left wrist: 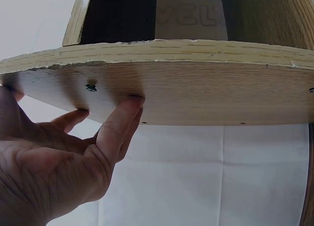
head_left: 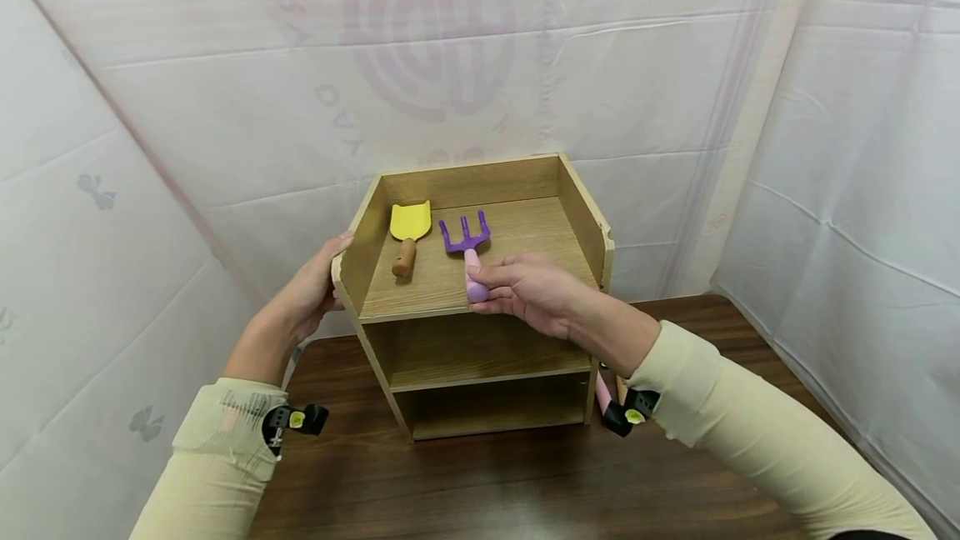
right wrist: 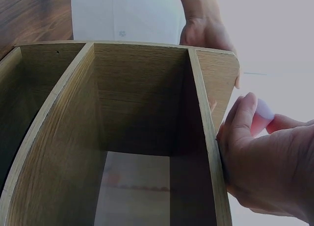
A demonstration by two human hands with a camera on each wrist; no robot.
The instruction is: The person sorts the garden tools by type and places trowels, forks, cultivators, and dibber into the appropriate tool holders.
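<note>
- Currently pinching the pink handle (head_left: 476, 293) of a purple toy fork (head_left: 467, 244) between thumb and fingers of the right hand (head_left: 528, 288), at the centre of the head view.
- For the fork, a place over the top tray of a wooden shelf unit (head_left: 480, 182), tines toward the upper edge of the frame; cannot tell whether touching the board.
- Pressing spread, nearly straight fingers of the left hand (head_left: 303, 286) to the outer face of the left side panel (left wrist: 211, 96), left of centre in the head view and lower left in the left wrist view.
- In the tray, left of the fork and apart from it, a yellow toy shovel (head_left: 411, 225), brown handle toward the bottom of the frame.
- Below the tray, a middle compartment (head_left: 487, 373) and a bottom compartment (head_left: 495, 421).
- Across the lower frame, under the unit, a dark brown table (head_left: 420, 498).
- Right of the unit, lower right of centre, a pink piece (head_left: 603, 394), largely hidden by the right wrist camera (head_left: 618, 417).
- Across the upper frame, white printed sheeting (head_left: 637, 90).
</note>
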